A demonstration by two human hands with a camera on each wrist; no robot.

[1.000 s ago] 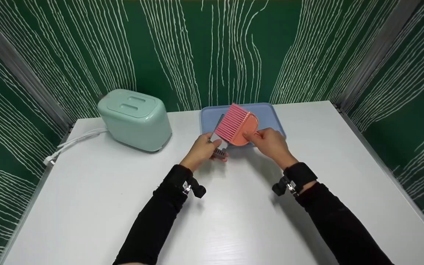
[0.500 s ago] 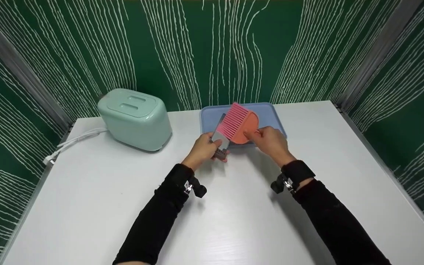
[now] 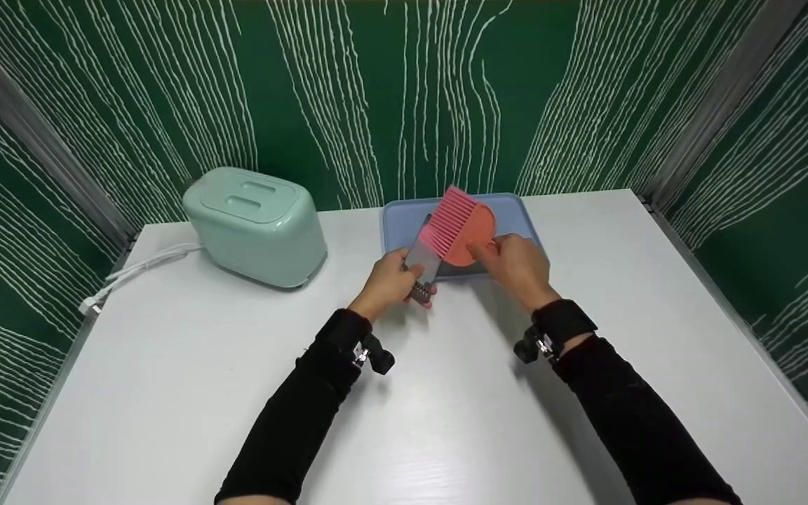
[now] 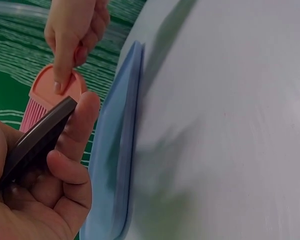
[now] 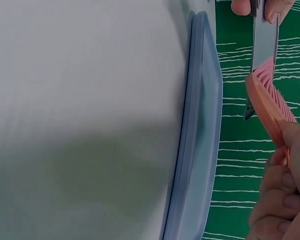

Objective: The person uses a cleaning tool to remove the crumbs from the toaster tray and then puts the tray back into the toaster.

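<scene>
My left hand [image 3: 391, 280] grips a small grey dustpan [image 3: 423, 258], its slotted end near the palm and thumb on top. In the left wrist view the pan's dark edge lies between thumb and fingers. With my right hand [image 3: 516, 266] I pinch the orange handle of a small brush [image 3: 470, 235] with pink bristles. The bristles slant across the pan's surface, seeming to touch it in the right wrist view, where the pan [image 5: 265, 42] shows raised sides. Both things are held above the blue tray [image 3: 404, 217]. The pan's far end is partly hidden behind the brush.
A mint-green toaster [image 3: 257, 228] stands at the back left of the white table [image 3: 390, 435], its white cord and plug [image 3: 95, 303] trailing to the left edge. Green walls [image 3: 320, 91] with white drip lines enclose the back and sides.
The brush has moved a little up and away along the pan, with my right hand following, uncovering more of the pan's grey surface. My left hand stays nearly in place.
</scene>
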